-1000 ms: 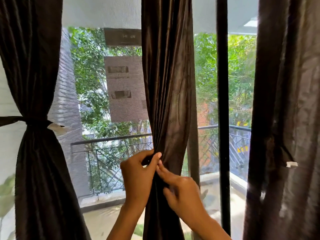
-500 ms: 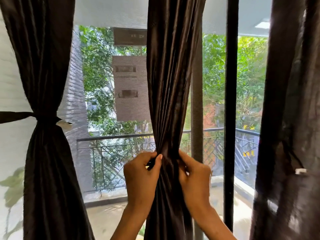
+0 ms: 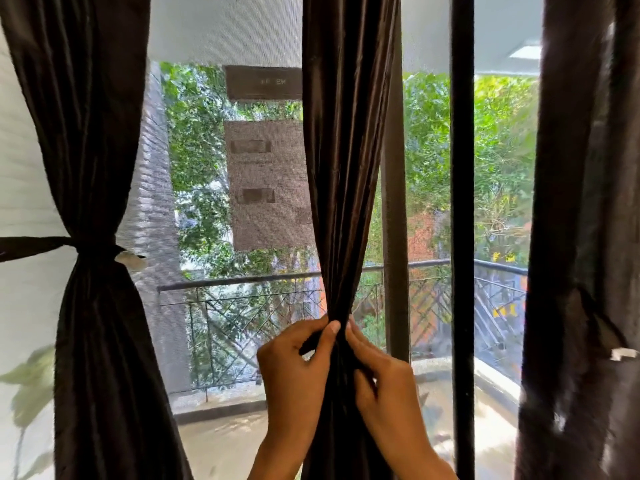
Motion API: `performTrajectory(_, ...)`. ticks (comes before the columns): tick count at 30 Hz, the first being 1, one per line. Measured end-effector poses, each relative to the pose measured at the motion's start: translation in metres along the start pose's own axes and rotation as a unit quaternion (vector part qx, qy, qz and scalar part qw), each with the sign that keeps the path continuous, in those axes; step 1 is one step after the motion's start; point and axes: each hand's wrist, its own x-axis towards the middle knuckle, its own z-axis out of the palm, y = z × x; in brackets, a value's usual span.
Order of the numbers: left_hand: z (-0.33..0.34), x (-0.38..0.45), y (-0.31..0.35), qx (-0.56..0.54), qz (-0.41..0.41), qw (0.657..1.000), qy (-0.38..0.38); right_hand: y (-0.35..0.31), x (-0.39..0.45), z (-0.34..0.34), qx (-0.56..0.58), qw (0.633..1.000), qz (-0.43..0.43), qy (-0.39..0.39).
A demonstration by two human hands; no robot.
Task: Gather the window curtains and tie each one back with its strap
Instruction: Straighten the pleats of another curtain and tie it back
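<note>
Since half a second ago the right hand (image 3: 384,382) has come in from the right flank of the middle curtain (image 3: 346,168) to its front, so both hands now meet at the gathered waist, and the bunch there is pinched narrower than before. The left hand (image 3: 298,368) stays where it was, thumb up against the cloth.

The left hand's fingers are curled tight, and its thumb and forefinger pinch a dark band, apparently the strap (image 3: 311,341), against the left edge of the bundle. The right hand's fingers curl in narrowly too, their tips pressed on the folds just right of the left thumb; whether they hold the strap's other end or only the cloth cannot be told, since dark lies on dark there.

The middle curtain hangs upright in the centre of the window, drawn to a thin neck at the hands and spreading again above and below.

The left curtain (image 3: 90,133) is already cinched by its own tie (image 3: 34,245), with a pale tab (image 3: 130,259) at the knot. The right curtain (image 3: 588,202) hangs loose, a small white tab (image 3: 623,353) on it. A dark window bar (image 3: 462,202) stands between the middle and right curtains.
</note>
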Motion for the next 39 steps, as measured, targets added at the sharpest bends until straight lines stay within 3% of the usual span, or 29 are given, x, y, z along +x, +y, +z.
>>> performTrajectory(8,0.009,0.004,-0.001,-0.047,-0.105,0.993,-0.014,0.002,0.011,-0.006,0.013,1.0,-0.019,0.019)
performTrajectory(15,0.029,0.005,0.008,-0.178,-0.228,0.957,0.004,0.03,0.017,-0.015,0.063,0.996,-0.032,0.052)
performTrajectory(20,0.047,-0.003,0.012,-0.069,-0.216,0.973,0.035,0.037,0.016,-0.01,-0.051,0.991,-0.112,0.042)
performTrajectory(23,0.048,-0.003,0.013,-0.004,-0.181,0.982,0.044,0.039,0.016,-0.02,0.003,0.989,-0.151,-0.001)
performTrajectory(27,0.039,0.005,0.009,-0.083,-0.219,0.971,0.048,0.051,0.041,-0.049,0.116,0.991,-0.059,-0.011)
performTrajectory(29,0.035,0.01,0.011,-0.154,-0.257,0.954,0.015,0.053,0.057,-0.059,0.114,0.99,-0.042,-0.074)
performTrajectory(31,0.028,0.014,0.016,-0.203,-0.273,0.94,-0.023,0.054,0.068,-0.066,0.197,0.952,0.005,-0.235)
performTrajectory(33,0.022,0.016,0.019,-0.218,-0.275,0.935,-0.046,0.052,0.072,-0.071,0.222,0.929,0.039,-0.293)
performTrajectory(37,0.019,0.015,0.015,-0.102,-0.243,0.965,-0.004,0.037,0.069,-0.079,0.036,0.989,-0.035,-0.139)
performTrajectory(39,0.022,0.013,0.013,0.004,-0.191,0.981,0.032,0.019,0.067,-0.081,0.046,0.994,-0.016,-0.093)
